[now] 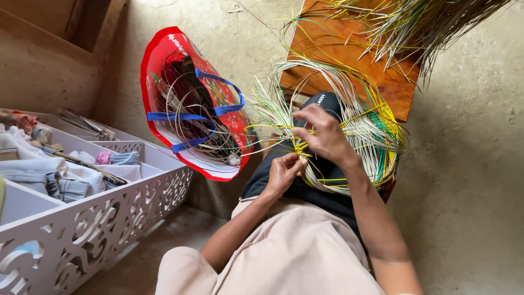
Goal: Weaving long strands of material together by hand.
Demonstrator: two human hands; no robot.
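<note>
My left hand (pixel 282 173) pinched the yellow knot (pixel 301 148) from below; my right hand (pixel 323 135), just above it, gripped the cane strands (pixel 371 131).

red shopping bag (pixel 164 60) | blue handles | left, on floor | open

Red bag (pixel 164 65) with blue straps (pixel 218 82); yellow-green-white strands (pixel 371 131).
</note>
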